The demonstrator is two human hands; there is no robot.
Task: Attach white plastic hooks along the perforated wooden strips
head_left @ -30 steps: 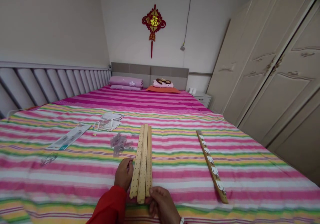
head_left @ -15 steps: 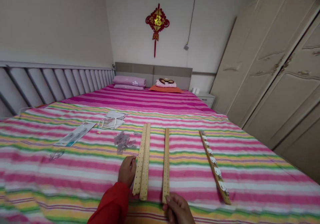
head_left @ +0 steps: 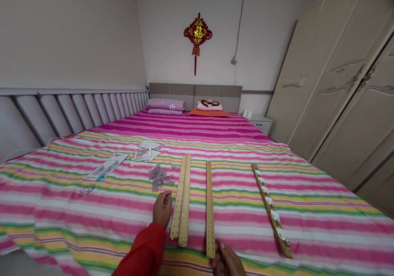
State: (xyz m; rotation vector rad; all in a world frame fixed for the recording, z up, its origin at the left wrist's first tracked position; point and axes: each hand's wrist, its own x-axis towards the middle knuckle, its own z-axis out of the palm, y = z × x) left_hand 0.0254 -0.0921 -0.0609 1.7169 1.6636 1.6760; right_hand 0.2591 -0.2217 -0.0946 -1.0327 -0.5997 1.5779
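Observation:
Two pale wooden slats with rows of holes [head_left: 183, 198] lie side by side on the striped bedspread [head_left: 92, 210]. My left hand [head_left: 162, 208], in a red sleeve, rests curled against their left edge. A third slat [head_left: 209, 204] lies apart to the right, and my right hand [head_left: 227, 261] grips its near end at the bottom of the view. Further right lies a darker wooden strip with several white round fittings [head_left: 271, 208].
A heap of small clear plastic parts [head_left: 158, 176] lies left of the slats. Beyond it are opened packets [head_left: 146, 153], a printed card [head_left: 106, 167] and a small clear bag [head_left: 86, 190]. Pillows sit at the headboard [head_left: 193, 91], and a cream wardrobe [head_left: 341, 87] stands right.
My right hand pulled one slat away from the bundle of three and slid it to the right. The left hand stayed against the other two.

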